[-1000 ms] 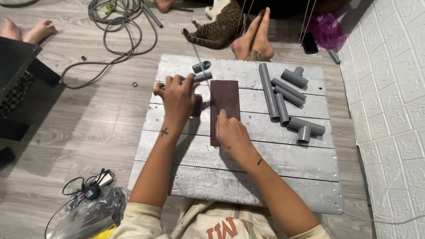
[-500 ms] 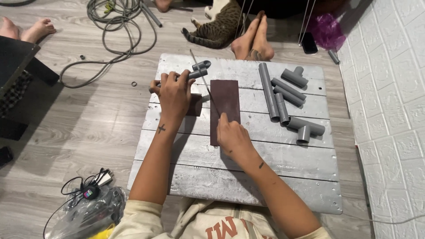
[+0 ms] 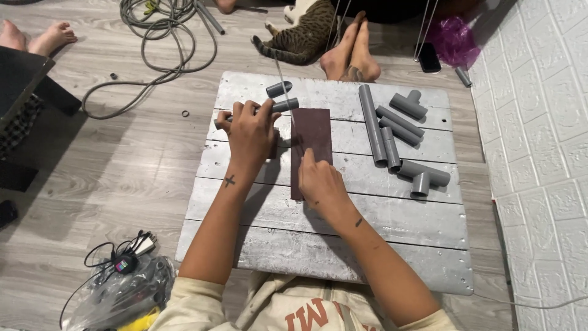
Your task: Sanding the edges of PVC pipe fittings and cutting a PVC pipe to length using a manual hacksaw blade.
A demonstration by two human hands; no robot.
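My left hand (image 3: 251, 132) is closed around a short grey pipe (image 3: 285, 104) whose ends stick out on both sides of the fist, at the left edge of a dark brown abrasive sheet (image 3: 313, 130). My right hand (image 3: 321, 184) rests on the near end of that sheet, fingers pressing it flat against the grey plank board (image 3: 343, 245). Another short grey pipe piece (image 3: 278, 89) lies just beyond the left hand.
Right of the sheet lie a long grey pipe (image 3: 372, 125), shorter pipes (image 3: 399, 125) and two T-fittings (image 3: 422, 175) (image 3: 409, 105). A cat (image 3: 306, 34) and another person's feet (image 3: 352, 55) are beyond the board. A hose (image 3: 165, 30) coils far left. A bag of cables (image 3: 116, 294) sits near left.
My left hand with the pipe has shifted only slightly beside the sheet. My right hand stays pressed on the sheet's near end.
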